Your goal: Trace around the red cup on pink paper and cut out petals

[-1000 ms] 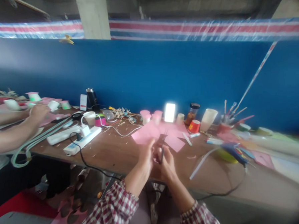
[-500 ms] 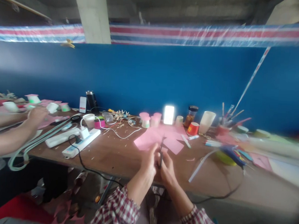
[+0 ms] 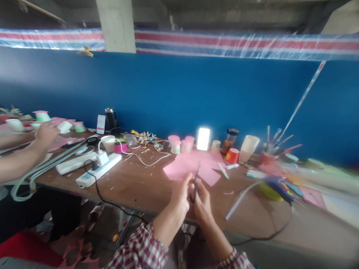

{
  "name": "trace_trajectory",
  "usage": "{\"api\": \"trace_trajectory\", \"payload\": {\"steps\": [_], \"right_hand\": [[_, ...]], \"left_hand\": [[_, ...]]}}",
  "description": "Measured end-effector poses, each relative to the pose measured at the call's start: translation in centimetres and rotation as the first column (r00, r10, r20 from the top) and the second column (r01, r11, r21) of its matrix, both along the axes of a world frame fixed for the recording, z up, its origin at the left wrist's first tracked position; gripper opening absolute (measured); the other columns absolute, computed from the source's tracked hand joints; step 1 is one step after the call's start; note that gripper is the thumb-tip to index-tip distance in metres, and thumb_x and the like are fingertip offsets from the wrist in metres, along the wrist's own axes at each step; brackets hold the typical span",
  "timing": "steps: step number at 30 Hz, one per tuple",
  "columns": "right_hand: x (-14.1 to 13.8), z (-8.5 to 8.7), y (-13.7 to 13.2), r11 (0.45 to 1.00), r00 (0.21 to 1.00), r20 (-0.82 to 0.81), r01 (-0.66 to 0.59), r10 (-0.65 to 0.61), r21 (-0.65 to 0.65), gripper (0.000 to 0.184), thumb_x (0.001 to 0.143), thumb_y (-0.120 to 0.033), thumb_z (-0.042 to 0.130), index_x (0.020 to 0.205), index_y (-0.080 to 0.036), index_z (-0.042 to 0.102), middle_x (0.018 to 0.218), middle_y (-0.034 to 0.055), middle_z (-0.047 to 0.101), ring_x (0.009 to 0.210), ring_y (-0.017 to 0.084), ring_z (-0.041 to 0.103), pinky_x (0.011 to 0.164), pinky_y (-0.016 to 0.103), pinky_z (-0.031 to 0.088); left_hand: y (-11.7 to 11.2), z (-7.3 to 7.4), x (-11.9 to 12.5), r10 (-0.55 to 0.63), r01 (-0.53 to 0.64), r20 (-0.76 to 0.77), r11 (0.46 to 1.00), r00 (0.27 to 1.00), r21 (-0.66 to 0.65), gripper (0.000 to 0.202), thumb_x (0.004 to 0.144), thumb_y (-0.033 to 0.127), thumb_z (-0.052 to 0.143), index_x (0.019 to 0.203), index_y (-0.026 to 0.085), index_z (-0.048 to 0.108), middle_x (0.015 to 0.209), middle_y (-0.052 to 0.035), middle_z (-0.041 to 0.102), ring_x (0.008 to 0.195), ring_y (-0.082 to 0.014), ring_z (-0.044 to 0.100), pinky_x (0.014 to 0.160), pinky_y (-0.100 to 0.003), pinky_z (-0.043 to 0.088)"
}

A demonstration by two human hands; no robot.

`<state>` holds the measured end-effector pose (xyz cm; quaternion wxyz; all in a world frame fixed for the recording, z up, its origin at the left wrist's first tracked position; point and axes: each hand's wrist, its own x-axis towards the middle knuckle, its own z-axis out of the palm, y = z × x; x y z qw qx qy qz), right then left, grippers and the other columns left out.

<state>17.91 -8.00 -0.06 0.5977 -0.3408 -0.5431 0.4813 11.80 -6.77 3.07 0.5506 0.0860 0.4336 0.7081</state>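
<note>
A pair of dark scissors (image 3: 195,186) points away from me above the table's front edge, its handle in my right hand (image 3: 202,202). My left hand (image 3: 180,196) is closed right beside the scissors, thumb upward. Whatever lies between its fingers is hidden. Just beyond both hands, overlapping sheets of pink paper (image 3: 178,166) lie on the brown table (image 3: 146,191). Paper cups with pink disc tops (image 3: 175,144) stand behind the sheets, next to a glowing white panel (image 3: 203,139).
Left of me are a power strip (image 3: 98,171) with plugs and pale green tubing (image 3: 49,168); a co-worker's hand (image 3: 47,135) works farther left. On the right lie a blue glue gun (image 3: 277,188), a glue stick (image 3: 231,208), a red cup (image 3: 231,156), a jar (image 3: 229,141) and brushes.
The scissors have tilted slightly to the right, and a small pink bit by my right fingers no longer shows. My hands stay close together. The view has shifted a little.
</note>
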Motion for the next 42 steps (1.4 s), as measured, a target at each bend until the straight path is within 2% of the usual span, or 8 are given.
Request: {"api": "trace_trajectory", "payload": {"steps": [5,11,17,23,27,32,42], "right_hand": [[0.15,0.13,0.02,1.0,1.0,0.001,0.006,-0.006,-0.014,0.029,0.078,-0.045,0.061,0.087,-0.017,0.063,0.066,0.0002,0.059,0.059,0.014,0.052,0.055,0.024,0.043],[0.25,0.19,-0.04,1.0,1.0,-0.024,-0.017,0.017,-0.011,0.027,0.078,-0.041,0.062,0.087,-0.016,0.063,0.07,0.0007,0.06,0.062,0.014,0.052,0.059,0.024,0.043],[0.34,-0.04,0.11,0.999,0.999,-0.029,-0.029,0.029,-0.02,0.026,0.079,-0.039,0.062,0.091,-0.016,0.062,0.061,-0.003,0.053,0.054,0.011,0.045,0.051,0.021,0.038],[0.46,0.04,0.19,1.0,1.0,-0.015,-0.022,0.022,-0.013,0.027,0.078,-0.04,0.062,0.088,-0.015,0.063,0.059,-0.0026,0.052,0.051,0.01,0.043,0.048,0.021,0.037],[0.55,0.2,0.1,1.0,1.0,-0.013,-0.017,0.016,-0.025,0.028,0.077,-0.039,0.062,0.092,-0.016,0.063,0.057,-0.0035,0.051,0.05,0.01,0.043,0.048,0.021,0.037],[0.64,0.0,0.1,0.999,1.0,0.01,-0.026,0.027,-0.039,0.03,0.078,-0.042,0.061,0.094,-0.016,0.063,0.061,-0.0023,0.054,0.051,0.011,0.044,0.049,0.022,0.037],[0.78,0.19,-0.08,0.998,0.999,0.007,-0.051,0.052,-0.036,0.031,0.078,-0.041,0.062,0.097,-0.016,0.063,0.06,-0.0029,0.053,0.052,0.011,0.045,0.05,0.022,0.038]], "left_hand": [[0.26,-0.4,0.08,-0.006,0.006,-0.007,1.0,1.0,0.02,0.02,0.06,0.022,0.075,0.07,0.011,0.061,0.06,-0.0023,0.06,0.049,-0.0104,0.057,0.044,-0.019,0.046],[0.06,-0.11,0.12,-0.027,0.027,-0.009,1.0,1.0,0.009,0.016,0.063,0.021,0.072,0.07,0.011,0.062,0.059,-0.0006,0.057,0.048,-0.0076,0.053,0.045,-0.018,0.045],[-0.16,0.02,0.14,-0.033,0.032,0.025,0.999,0.999,0.027,0.017,0.063,0.021,0.073,0.069,0.011,0.061,0.059,-0.0003,0.056,0.049,-0.0074,0.053,0.045,-0.017,0.044],[-0.06,-0.13,0.25,-0.039,0.038,0.038,0.999,0.998,0.028,0.02,0.063,0.024,0.073,0.069,0.011,0.059,0.054,0.002,0.052,0.044,-0.0066,0.049,0.04,-0.017,0.041],[-0.07,0.06,0.3,-0.019,0.018,0.025,0.999,1.0,0.037,0.021,0.062,0.024,0.073,0.07,0.012,0.058,0.057,0.0008,0.054,0.046,-0.0083,0.052,0.042,-0.019,0.044],[-0.06,0.04,0.25,-0.035,0.035,0.013,0.999,0.999,-0.012,0.024,0.061,0.027,0.074,0.065,0.012,0.056,0.049,0.0033,0.049,0.04,-0.0077,0.048,0.039,-0.019,0.041],[-0.41,0.42,0.2,-0.038,0.038,0.029,0.999,0.999,-0.009,0.022,0.062,0.026,0.073,0.067,0.012,0.057,0.051,0.0024,0.051,0.042,-0.0071,0.049,0.039,-0.017,0.041]]}}
